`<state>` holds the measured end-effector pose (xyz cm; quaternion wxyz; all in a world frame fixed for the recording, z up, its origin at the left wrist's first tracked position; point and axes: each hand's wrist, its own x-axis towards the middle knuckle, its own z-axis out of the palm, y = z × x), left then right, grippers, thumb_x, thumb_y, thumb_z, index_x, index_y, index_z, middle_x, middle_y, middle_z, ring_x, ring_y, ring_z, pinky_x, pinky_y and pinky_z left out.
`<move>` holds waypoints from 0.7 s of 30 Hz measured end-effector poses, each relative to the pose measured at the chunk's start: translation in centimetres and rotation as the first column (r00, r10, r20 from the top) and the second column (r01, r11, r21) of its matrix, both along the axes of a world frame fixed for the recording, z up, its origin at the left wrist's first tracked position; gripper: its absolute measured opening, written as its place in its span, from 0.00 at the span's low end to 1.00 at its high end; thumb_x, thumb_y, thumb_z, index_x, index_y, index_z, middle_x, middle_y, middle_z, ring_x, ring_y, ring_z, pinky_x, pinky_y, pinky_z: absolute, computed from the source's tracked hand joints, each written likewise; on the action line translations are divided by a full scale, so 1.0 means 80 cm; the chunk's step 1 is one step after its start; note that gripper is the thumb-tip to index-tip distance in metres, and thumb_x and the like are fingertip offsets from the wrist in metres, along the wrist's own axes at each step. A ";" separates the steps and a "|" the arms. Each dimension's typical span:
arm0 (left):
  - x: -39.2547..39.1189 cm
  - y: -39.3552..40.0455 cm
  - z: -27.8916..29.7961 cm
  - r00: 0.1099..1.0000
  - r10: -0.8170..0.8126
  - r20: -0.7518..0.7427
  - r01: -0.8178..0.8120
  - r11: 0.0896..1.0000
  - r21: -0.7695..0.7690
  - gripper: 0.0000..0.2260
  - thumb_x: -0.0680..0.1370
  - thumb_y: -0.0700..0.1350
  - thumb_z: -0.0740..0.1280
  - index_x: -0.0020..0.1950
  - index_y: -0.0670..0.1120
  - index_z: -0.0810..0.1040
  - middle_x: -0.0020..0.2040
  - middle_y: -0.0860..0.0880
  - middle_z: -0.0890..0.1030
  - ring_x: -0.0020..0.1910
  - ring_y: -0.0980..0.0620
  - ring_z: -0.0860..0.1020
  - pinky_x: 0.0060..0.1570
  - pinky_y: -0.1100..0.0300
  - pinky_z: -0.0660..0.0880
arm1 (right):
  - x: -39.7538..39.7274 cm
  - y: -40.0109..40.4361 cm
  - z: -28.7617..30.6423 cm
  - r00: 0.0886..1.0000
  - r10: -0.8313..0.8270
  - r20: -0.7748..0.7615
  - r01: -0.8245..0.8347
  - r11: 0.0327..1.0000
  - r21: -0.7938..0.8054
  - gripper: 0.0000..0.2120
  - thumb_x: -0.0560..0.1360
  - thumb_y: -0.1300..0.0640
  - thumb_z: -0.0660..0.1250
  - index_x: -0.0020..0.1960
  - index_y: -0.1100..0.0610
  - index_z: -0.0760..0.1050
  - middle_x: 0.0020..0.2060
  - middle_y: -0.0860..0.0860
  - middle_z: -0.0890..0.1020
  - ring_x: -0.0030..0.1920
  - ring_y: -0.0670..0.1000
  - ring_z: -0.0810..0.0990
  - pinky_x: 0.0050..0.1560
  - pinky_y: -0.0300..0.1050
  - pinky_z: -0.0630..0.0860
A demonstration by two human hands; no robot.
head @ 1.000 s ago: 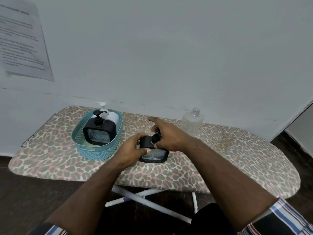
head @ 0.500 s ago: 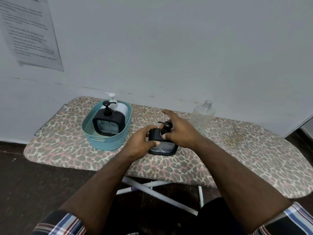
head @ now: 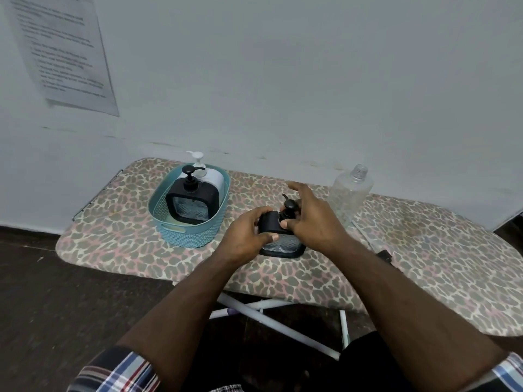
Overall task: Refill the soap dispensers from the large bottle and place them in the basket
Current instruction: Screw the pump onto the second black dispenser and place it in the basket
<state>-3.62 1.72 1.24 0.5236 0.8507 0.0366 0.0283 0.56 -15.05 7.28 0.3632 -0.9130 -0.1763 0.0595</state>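
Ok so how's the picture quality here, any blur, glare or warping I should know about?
Head view: flat, dim light with only faint shadows and no strong glare; the wide lens bends the ironing board and the wall edge at right; the paper notice on the wall is too soft to read; both hands and the black soap dispenser look reasonably sharp.

Head-worn view, facing forward and down – close over ironing board [head: 424,264]

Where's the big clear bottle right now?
The clear bottle stands upright and uncapped at the back of the ironing board near the wall, just beyond the right hand, on the far side from the basket.
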 end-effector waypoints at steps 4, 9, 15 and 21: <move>-0.004 -0.003 0.000 0.999 0.019 0.034 -0.020 0.999 0.027 0.26 0.74 0.42 0.77 0.70 0.52 0.76 0.61 0.55 0.80 0.60 0.54 0.78 0.60 0.56 0.75 | -0.017 0.014 -0.010 0.992 -0.104 0.066 0.100 0.993 0.057 0.35 0.76 0.63 0.72 0.77 0.50 0.60 0.53 0.47 0.77 0.54 0.50 0.78 0.53 0.43 0.71; -0.006 -0.007 0.001 0.998 0.030 0.061 -0.032 0.999 0.025 0.23 0.74 0.41 0.77 0.68 0.51 0.77 0.57 0.56 0.81 0.56 0.56 0.78 0.52 0.67 0.73 | -0.012 0.009 -0.011 0.994 -0.099 0.056 0.095 0.993 0.075 0.36 0.74 0.59 0.75 0.76 0.50 0.60 0.54 0.49 0.78 0.53 0.51 0.80 0.51 0.44 0.73; -0.006 -0.012 -0.001 0.996 0.044 0.082 -0.049 0.997 0.056 0.24 0.74 0.42 0.77 0.69 0.51 0.77 0.60 0.54 0.80 0.56 0.56 0.77 0.49 0.72 0.69 | -0.008 0.002 -0.012 0.994 -0.103 0.022 0.100 0.989 0.105 0.33 0.72 0.59 0.78 0.71 0.49 0.66 0.52 0.48 0.80 0.52 0.49 0.81 0.52 0.43 0.76; -0.005 -0.010 -0.006 0.995 0.055 0.078 -0.061 0.995 0.074 0.25 0.74 0.44 0.78 0.69 0.52 0.76 0.62 0.52 0.81 0.59 0.54 0.78 0.52 0.66 0.71 | -0.010 0.008 -0.023 0.991 -0.134 0.029 0.127 0.976 0.178 0.30 0.73 0.60 0.77 0.67 0.49 0.65 0.48 0.45 0.79 0.49 0.48 0.81 0.45 0.39 0.75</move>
